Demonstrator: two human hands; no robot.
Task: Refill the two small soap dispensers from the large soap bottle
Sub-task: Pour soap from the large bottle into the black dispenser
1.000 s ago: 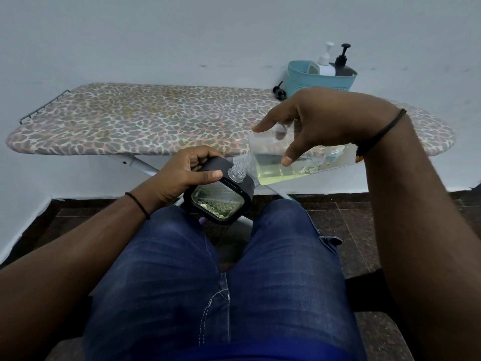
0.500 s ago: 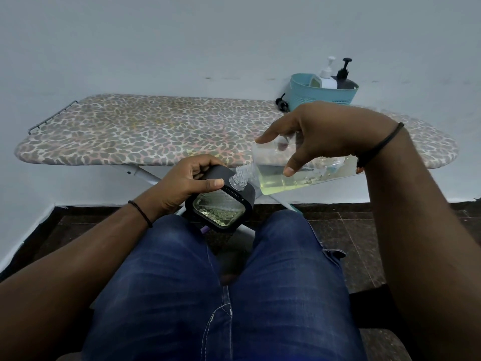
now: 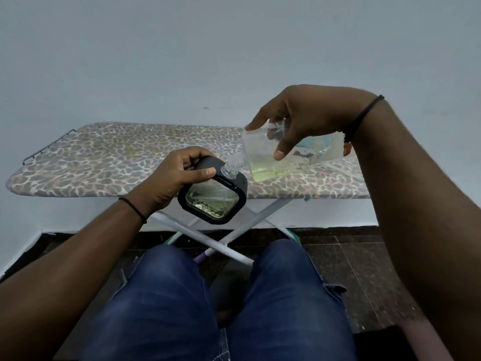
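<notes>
Pouring in hand above the ironing board's (image 3: 109, 157) near edge: right hand (image 3: 307, 118) grips the tipped large soap bottle (image 3: 294, 160), left hand (image 3: 177, 175) clasps the black dispenser (image 3: 212, 196); best keep neck over opening, tilt gently.

the ironing board (image 3: 109, 157) lies bare to the left and far side, so my hands could pass freely over it there. my left hand (image 3: 177, 175) and right hand (image 3: 307, 118) fill the near right edge. below, crossed legs (image 3: 221, 238) block the gap before my knees (image 3: 166, 295).
</notes>
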